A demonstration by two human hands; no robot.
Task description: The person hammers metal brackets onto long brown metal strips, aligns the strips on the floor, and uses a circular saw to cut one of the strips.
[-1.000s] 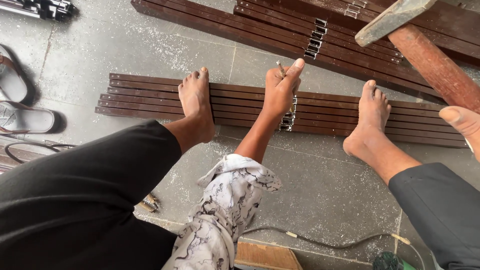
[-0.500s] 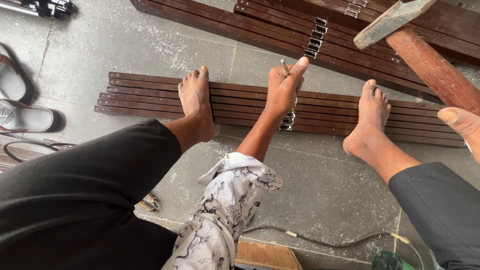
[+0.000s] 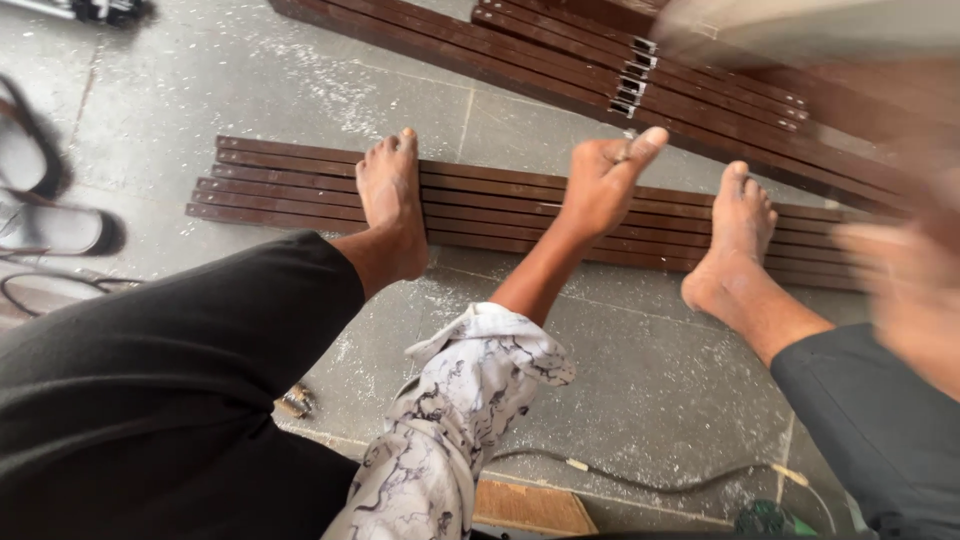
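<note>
My left hand (image 3: 603, 182) rests on a set of dark brown wooden slats (image 3: 290, 185) lying on the floor. Its fingers pinch a small nail (image 3: 626, 152) upright against the slats. My right hand (image 3: 905, 290) is a blur at the right edge, gripping the wooden handle of a hammer. The hammer (image 3: 800, 30) smears across the top right, above the slats. My two bare feet press on the slats, one (image 3: 388, 195) left of the left hand and one (image 3: 738, 225) right of it.
A second stack of brown slats (image 3: 520, 55) with metal hinges (image 3: 635, 75) lies farther back. Sandals (image 3: 45, 215) sit at the left. A cable (image 3: 640, 485), a small metal fitting (image 3: 295, 400) and a wood offcut (image 3: 530, 505) lie near my legs. Sawdust dusts the tiles.
The hammer and my right hand have gone from sharp to heavily blurred, swinging fast at the right. My left hand stays on the slats with the nail; the view has shifted slightly.
</note>
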